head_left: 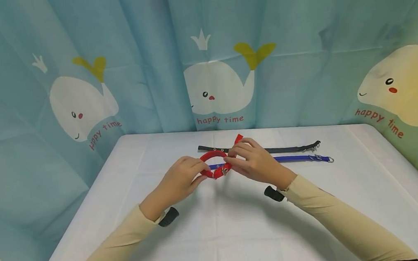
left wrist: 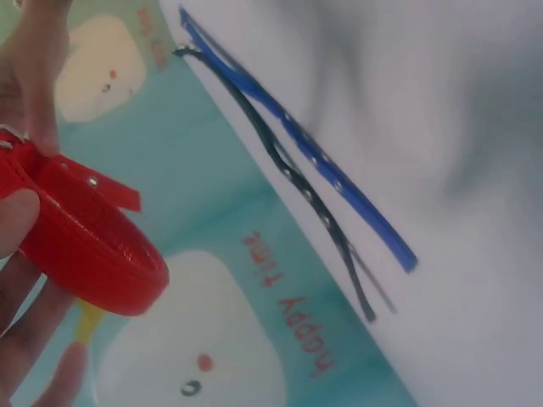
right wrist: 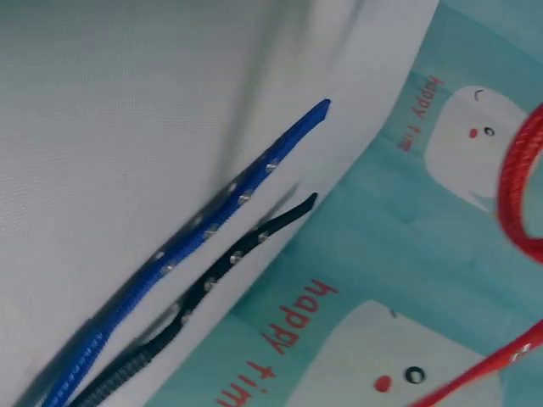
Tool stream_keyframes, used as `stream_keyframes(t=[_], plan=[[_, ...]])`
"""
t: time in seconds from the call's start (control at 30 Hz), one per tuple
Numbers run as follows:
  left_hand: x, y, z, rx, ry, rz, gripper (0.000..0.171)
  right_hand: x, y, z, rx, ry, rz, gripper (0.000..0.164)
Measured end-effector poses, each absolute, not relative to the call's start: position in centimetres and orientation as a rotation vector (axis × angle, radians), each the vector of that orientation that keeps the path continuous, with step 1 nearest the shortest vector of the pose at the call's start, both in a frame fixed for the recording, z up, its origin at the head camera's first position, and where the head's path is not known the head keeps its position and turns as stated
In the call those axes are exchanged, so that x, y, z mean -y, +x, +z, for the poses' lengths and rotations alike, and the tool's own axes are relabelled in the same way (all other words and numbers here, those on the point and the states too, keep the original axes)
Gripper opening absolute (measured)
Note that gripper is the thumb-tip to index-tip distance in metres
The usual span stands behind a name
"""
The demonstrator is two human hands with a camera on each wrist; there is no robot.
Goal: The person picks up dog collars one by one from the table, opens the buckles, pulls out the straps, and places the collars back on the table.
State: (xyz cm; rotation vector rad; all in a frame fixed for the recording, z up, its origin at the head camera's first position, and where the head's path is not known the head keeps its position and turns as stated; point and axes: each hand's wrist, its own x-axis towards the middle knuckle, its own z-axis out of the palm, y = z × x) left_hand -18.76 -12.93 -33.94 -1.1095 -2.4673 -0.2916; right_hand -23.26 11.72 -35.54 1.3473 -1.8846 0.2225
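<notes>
One red collar [head_left: 212, 154] up over the bench [head_left: 219, 245], toward its far edge, pinched by left hand [head_left: 183, 178] and right hand [head_left: 254, 161]: best steady it, ease its tail [head_left: 238, 138] flat

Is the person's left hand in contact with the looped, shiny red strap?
Touching: the left wrist view shows the left hand pinching the red strap, thumb against it.

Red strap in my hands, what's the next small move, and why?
Probably steady the red strap with your left hand and gently pull its free end with your right hand: it's bent into a loop, with that end sticking out past that hand. Whether the buckle is fastened is unclear.
</notes>
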Motion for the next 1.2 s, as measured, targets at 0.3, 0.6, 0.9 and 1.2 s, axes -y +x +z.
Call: stream_keyframes(t=[0.3, 0.6, 0.9, 1.2], plan=[[10.2, -17.8, -33.5, 2.351, -1.129, -0.179, 0.033, -11.8, -21.6, -35.0, 1.875, 1.340, 0.222, 0.030], [10.1, -17.2, -33.6, 2.340, -1.025, -0.261, 0.030, -14.0, -20.8, -33.9, 1.975, 1.251, 0.329, 0.042], [9.7, -16.9, -33.6, 2.328, -1.032, -0.402, 0.030, -15.5, -19.7, -33.1, 2.012, 1.259, 0.394, 0.023], [9.2, -16.7, -33.4, 2.314, -1.011, -0.379, 0.031, -15.5, -18.6, -32.9, 2.028, 1.275, 0.493, 0.030]])
